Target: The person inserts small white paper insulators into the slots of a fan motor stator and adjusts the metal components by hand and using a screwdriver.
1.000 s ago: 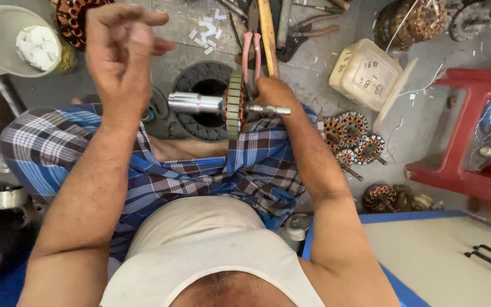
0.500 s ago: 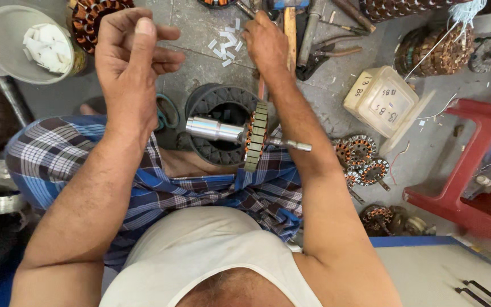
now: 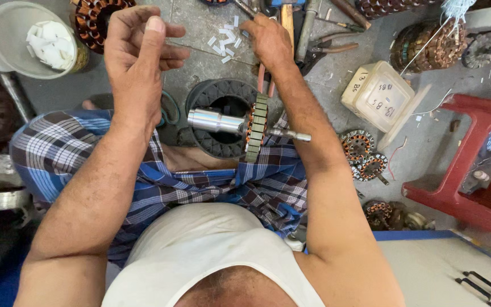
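A motor core [image 3: 256, 128], a green-grey laminated ring seen edge-on on a steel shaft with a shiny sleeve [image 3: 213, 120], lies across my lap on the blue checked cloth [image 3: 75, 153]. No hand touches it. My left hand [image 3: 140, 54] is raised above my left knee, its fingers curled against the thumb with nothing visible in them. My right hand [image 3: 268, 40] reaches out over the floor, back up, above red-handled pliers [image 3: 262, 78] and next to small white paper slips [image 3: 225, 38]. What its fingertips touch is hidden.
A black ring [image 3: 223, 145] lies under the shaft. A white bowl [image 3: 7, 23] of white slips is far left, and copper-wound stators [image 3: 95, 17] and hand tools [image 3: 313, 34] lie ahead. A cream plastic box [image 3: 379, 96], small wound stators [image 3: 365, 156] and a red stool [image 3: 473, 170] are to the right.
My right hand let go of the shaft end and moved forward to the slips and tools. The core stayed on my lap. My left hand stayed raised.
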